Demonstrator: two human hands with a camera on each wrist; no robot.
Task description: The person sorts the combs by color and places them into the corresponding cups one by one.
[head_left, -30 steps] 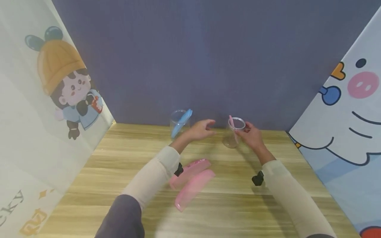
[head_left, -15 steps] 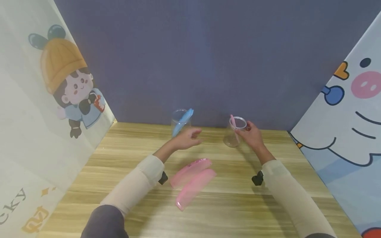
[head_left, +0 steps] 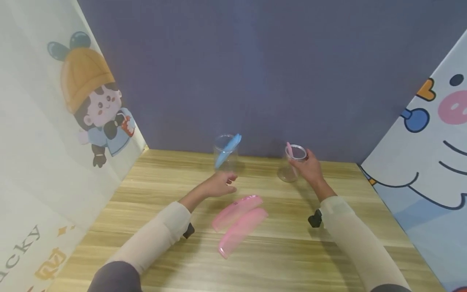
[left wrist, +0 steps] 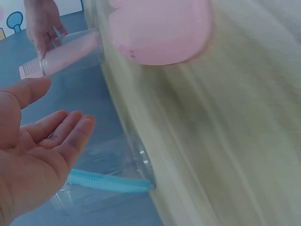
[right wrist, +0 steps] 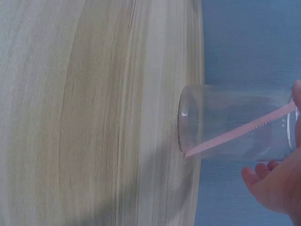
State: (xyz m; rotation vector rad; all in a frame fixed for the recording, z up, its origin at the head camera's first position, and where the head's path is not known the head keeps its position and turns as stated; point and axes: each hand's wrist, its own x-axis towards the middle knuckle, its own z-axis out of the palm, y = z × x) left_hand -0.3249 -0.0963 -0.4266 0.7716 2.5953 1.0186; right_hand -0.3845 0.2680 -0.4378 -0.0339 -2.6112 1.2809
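Observation:
In the head view my right hand (head_left: 310, 167) holds the rim of a clear plastic jar (head_left: 285, 173) that stands upright at the back. A pink comb (right wrist: 240, 133) leans inside that jar, its top at the rim. My left hand (head_left: 218, 184) is above the table, in front of a second clear jar (head_left: 232, 163), its fingers loosely bent and holding nothing. Blue combs (head_left: 228, 151) lean in this left jar; how many is hard to tell. Two more pink combs, the rear one (head_left: 236, 211) and the front one (head_left: 243, 232), lie side by side on the table.
The wood-grain table (head_left: 175, 182) ends at a dark blue-grey back panel (head_left: 219, 81). Cartoon-printed walls stand on both sides, the left wall (head_left: 36, 162) and the right wall (head_left: 401, 162).
My left hand has drawn back leftward and toward me, from between the two jars to in front of the left one. My right hand stays on its jar. The view has shifted slightly.

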